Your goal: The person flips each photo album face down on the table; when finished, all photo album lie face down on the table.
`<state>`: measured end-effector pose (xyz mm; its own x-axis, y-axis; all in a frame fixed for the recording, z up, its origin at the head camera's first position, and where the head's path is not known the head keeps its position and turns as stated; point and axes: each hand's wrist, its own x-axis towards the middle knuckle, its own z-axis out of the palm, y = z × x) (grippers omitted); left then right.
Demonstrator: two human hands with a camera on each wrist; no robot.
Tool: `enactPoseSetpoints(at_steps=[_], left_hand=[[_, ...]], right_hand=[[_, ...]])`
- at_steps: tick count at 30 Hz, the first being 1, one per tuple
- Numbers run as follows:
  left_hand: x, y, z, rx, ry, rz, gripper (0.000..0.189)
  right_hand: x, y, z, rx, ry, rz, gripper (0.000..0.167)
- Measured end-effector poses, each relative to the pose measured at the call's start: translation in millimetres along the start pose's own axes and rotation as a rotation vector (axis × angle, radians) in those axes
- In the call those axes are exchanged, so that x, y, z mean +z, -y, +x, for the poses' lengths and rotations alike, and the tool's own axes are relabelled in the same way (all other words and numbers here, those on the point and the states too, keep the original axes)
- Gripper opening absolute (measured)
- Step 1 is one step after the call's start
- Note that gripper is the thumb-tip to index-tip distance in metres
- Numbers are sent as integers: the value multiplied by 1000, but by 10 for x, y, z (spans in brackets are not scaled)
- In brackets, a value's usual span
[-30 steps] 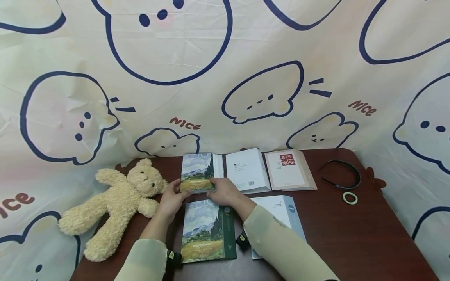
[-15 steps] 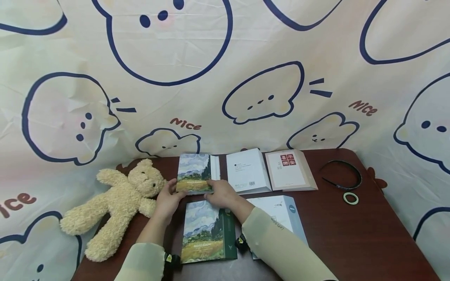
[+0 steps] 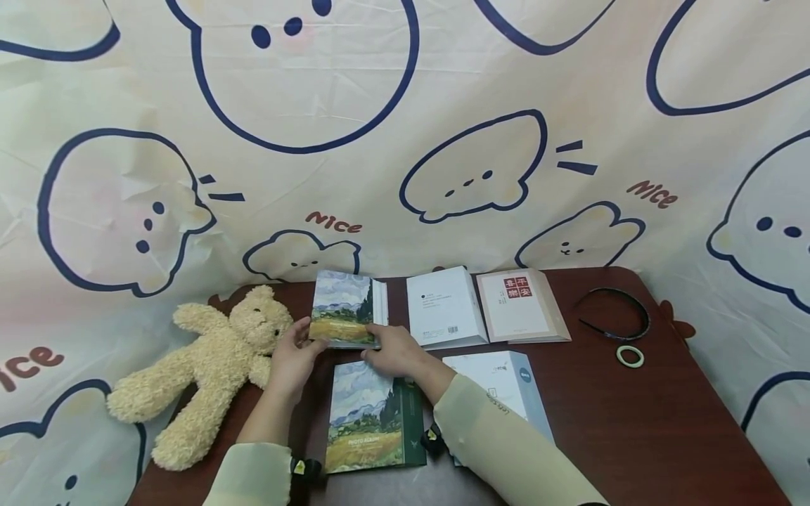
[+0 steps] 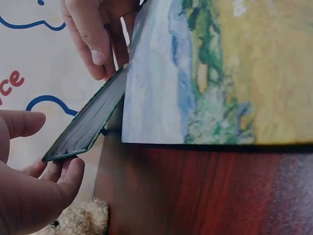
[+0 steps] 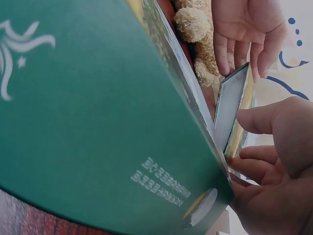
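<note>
Both hands hold a photo album (image 3: 342, 302) with a painted landscape cover, at the back left of the table. My left hand (image 3: 294, 358) grips its near left corner, with the fingers under the edge in the left wrist view. At the near right corner, my right hand (image 3: 397, 349) pinches it between thumb and fingers. Its page edges (image 4: 90, 117) show dark in the left wrist view. A larger matching photo album (image 3: 363, 422) with a green spine lies in front, beneath the forearms. The right sleeve partly covers a white and blue book (image 3: 531, 393).
A plush bear (image 3: 215, 372) lies close to the left hand. To the right of the held album are a white book (image 3: 443, 306) and a beige-edged book (image 3: 515, 306). A black headband (image 3: 642, 316) and a pale green ring (image 3: 629, 357) lie farther right. A patterned cloth (image 3: 468, 176) hangs behind the table.
The held album has shifted left in small steps, away from the white book, and now sits slightly tilted. Both hands have moved left with it, keeping their hold.
</note>
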<state>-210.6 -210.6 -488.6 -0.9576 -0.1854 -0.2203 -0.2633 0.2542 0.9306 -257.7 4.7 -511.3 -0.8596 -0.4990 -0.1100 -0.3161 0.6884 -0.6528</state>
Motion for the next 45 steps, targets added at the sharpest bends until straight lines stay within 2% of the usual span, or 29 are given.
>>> enactPoseSetpoints(at_steps=[11, 17, 25, 32, 41, 45], left_hand=[[-52, -71, -34, 27, -26, -34, 70], [-51, -85, -46, 61, -73, -60, 67], [-52, -131, -59, 96, -102, -105, 58], [-50, -210, -96, 128, -117, -76, 54], [-41, -212, -81, 155, -145, -56, 52], [-48, -217, -79, 161, -158, -50, 52]], right_hand=[[-6, 36, -14, -22, 34, 34, 62], [31, 65, 0, -42, 5, 55, 62], [95, 82, 17, -13, -30, 113, 60], [107, 119, 15, -37, -48, 159, 58], [132, 191, 15, -34, -42, 178, 57], [147, 209, 23, -35, -26, 235, 56]])
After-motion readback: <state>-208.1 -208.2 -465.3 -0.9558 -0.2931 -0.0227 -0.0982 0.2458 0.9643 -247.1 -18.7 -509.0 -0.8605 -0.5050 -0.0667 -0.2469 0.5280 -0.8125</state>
